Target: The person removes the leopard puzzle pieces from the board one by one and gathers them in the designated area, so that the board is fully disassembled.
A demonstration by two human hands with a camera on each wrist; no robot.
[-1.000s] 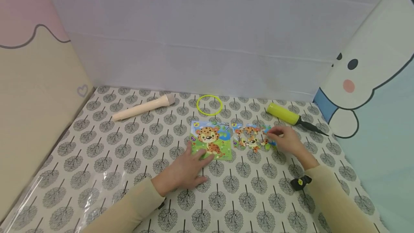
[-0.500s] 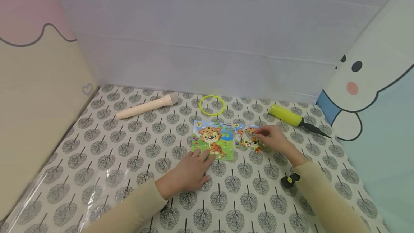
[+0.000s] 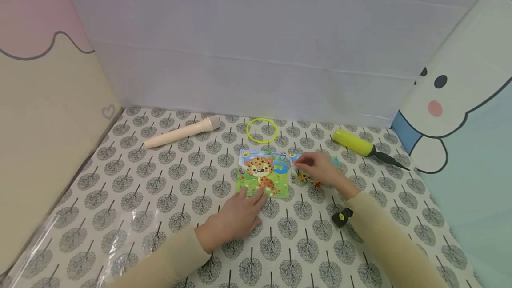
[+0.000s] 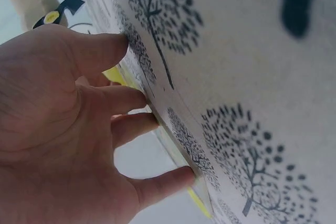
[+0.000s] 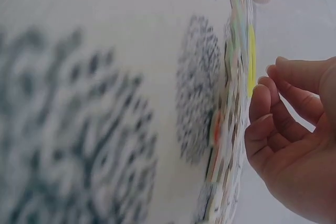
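The curled right hand (image 3: 320, 168) is over colourful, flat puzzle pieces (image 3: 299, 178) on the tree-patterned tabletop (image 3: 304, 243); whether it pinches one is unclear. The relaxed left hand (image 3: 238, 216) touches the square, leopard-printed card (image 3: 261, 170) beside them. Arranging pieces seems under way, calling next for precise alignment.

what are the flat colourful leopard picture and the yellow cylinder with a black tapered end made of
Leopard picture: probably smooth printed card or paper, being thin and flat. Yellow cylinder: likely smooth plastic, given its even colour and slight sheen.
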